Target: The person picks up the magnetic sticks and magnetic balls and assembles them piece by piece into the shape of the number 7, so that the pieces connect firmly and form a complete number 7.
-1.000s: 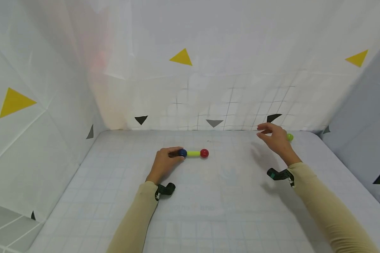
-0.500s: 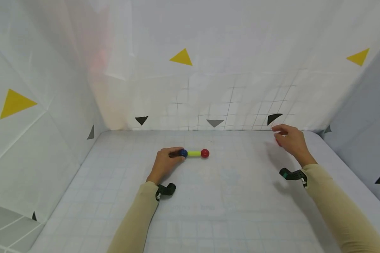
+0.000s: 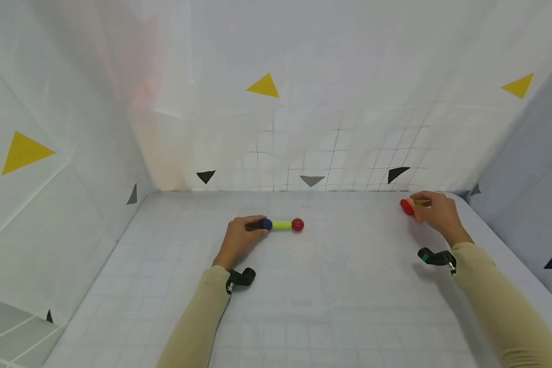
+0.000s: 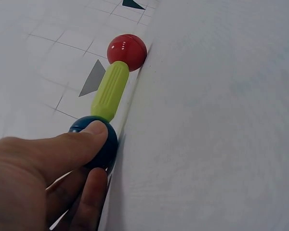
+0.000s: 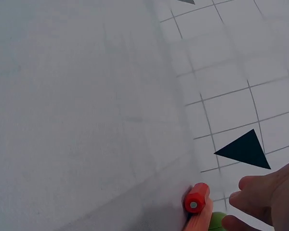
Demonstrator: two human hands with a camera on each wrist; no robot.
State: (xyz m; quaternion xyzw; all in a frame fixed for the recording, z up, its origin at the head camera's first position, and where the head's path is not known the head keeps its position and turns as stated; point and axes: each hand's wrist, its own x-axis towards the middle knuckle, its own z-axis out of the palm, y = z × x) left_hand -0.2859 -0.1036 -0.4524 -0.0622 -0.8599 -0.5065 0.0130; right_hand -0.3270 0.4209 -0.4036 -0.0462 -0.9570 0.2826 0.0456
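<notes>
My left hand [image 3: 241,237] pinches a dark blue ball [image 4: 106,144] between thumb and fingers. A yellow-green ribbed rod [image 4: 110,91] joins this ball to a red ball [image 4: 127,52]; the joined piece lies along the table. At the far right, my right hand [image 3: 441,213] hovers with thumb and fingers apart over loose pieces. Among them are a red rod [image 5: 196,197] with a metal tip, an orange rod [image 5: 202,219] and a green ball [image 5: 216,222]. The fingers are close beside the green ball and partly hide these pieces in the head view.
The white table [image 3: 326,286] ends at a white back sheet [image 3: 349,112] marked with yellow and black triangles. Side sheets [image 3: 533,189] stand at left and right. Each wrist wears a black camera mount [image 3: 437,256].
My right hand has moved right and then down to the loose rods, uncovering the red rod. The left hand has kept its hold on the blue ball.
</notes>
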